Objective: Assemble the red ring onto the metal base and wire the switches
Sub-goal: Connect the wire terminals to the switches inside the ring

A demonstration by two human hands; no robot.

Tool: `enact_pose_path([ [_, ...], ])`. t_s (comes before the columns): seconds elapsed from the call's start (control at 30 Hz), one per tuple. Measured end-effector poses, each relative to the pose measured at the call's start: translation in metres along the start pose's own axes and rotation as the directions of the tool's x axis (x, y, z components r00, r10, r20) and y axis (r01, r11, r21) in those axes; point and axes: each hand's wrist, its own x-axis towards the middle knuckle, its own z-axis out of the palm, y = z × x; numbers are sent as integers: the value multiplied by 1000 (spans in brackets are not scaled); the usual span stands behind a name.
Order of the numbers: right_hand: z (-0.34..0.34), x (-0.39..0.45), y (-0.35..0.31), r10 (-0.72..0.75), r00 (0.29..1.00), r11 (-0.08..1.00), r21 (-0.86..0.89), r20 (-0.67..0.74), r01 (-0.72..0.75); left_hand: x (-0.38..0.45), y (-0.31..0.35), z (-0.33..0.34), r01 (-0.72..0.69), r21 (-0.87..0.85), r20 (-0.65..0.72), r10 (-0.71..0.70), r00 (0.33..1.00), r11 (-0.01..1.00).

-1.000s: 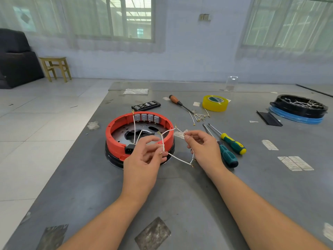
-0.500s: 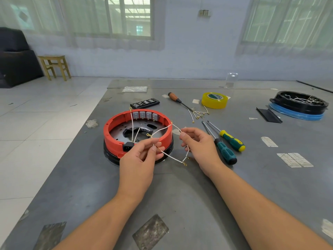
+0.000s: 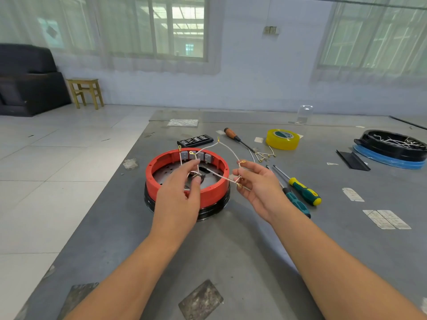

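The red ring [image 3: 159, 167] sits on a round metal base [image 3: 168, 174] with a black lower rim, on the grey table. Several grey switches [image 3: 196, 156] line the ring's far inner wall. My left hand [image 3: 179, 195] is over the ring's near side and pinches thin white wires [image 3: 227, 148] with brass terminals. My right hand [image 3: 258, 188], just right of the ring, pinches the other ends of the same wires. The wires stretch between both hands and loop up over the switches.
Two green-handled screwdrivers [image 3: 302, 192] lie right of my right hand. Farther back are an orange-handled screwdriver [image 3: 233, 135], yellow tape roll [image 3: 282, 139], loose terminal wires [image 3: 264, 155] and a black bit case [image 3: 195, 140]. A black tray of wires [image 3: 392, 144] sits far right.
Both hands lifted and spread apart, pulling the wires out wider over the ring. My left hand moved forward over the ring's near rim.
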Motion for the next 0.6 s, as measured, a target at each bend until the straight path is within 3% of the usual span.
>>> enact_pose_path([
  [0.13,-4,19,-11,18,994,1000,21,-105,-16,-5,1,13,-18,275,106,-11,994,961],
  [0.27,-11,27,-13,43,984,998,52,-173,-35,-13,-1,25,-98,548,227,-34,973,830],
  [0.6,-16,11,-17,70,989,993,103,-131,-57,-8,-16,-11,-96,339,199,28,980,936],
])
